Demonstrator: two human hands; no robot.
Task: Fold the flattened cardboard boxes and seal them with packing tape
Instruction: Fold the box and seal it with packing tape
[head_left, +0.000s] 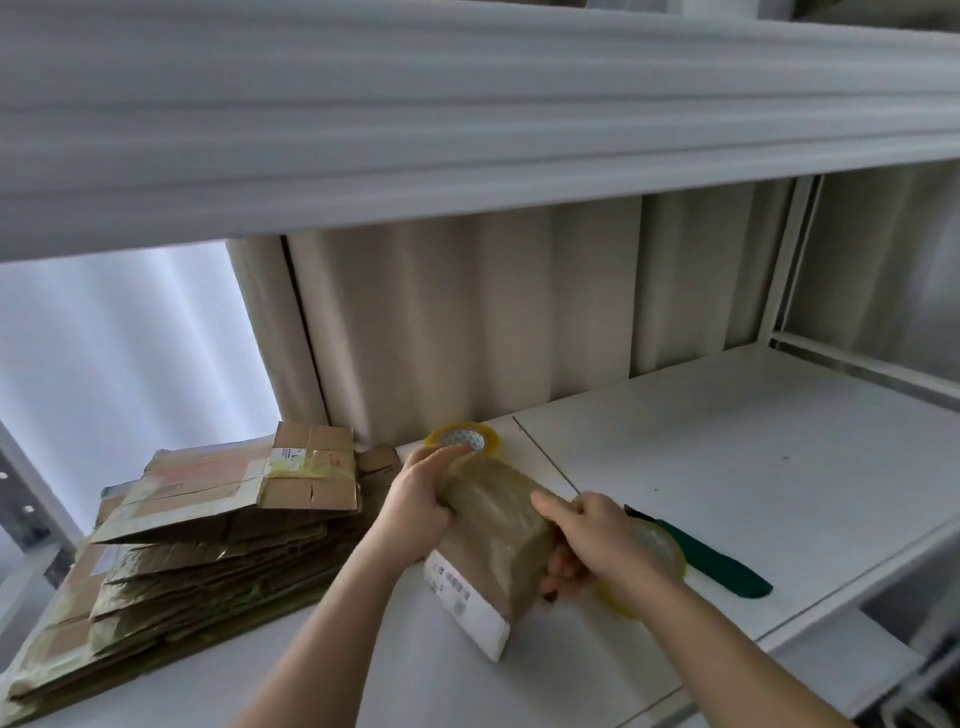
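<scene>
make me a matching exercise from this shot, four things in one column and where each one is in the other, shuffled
Things:
1. taped box
2. stack of flattened boxes
3. green-handled knife
4. tape roll

Places:
A. lying flat on the shelf, right of the hands
B. piled at the left end of the shelf
C. held between the left hand and right hand
D. on the shelf just behind the left hand

Pairs: 1-C, 2-B, 3-A, 4-D

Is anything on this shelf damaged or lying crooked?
The stack of flattened boxes at the left is uneven: edges are crumpled, old tape remains, and the top piece lies askew. The green-handled knife lies loose near the shelf edge.
</scene>
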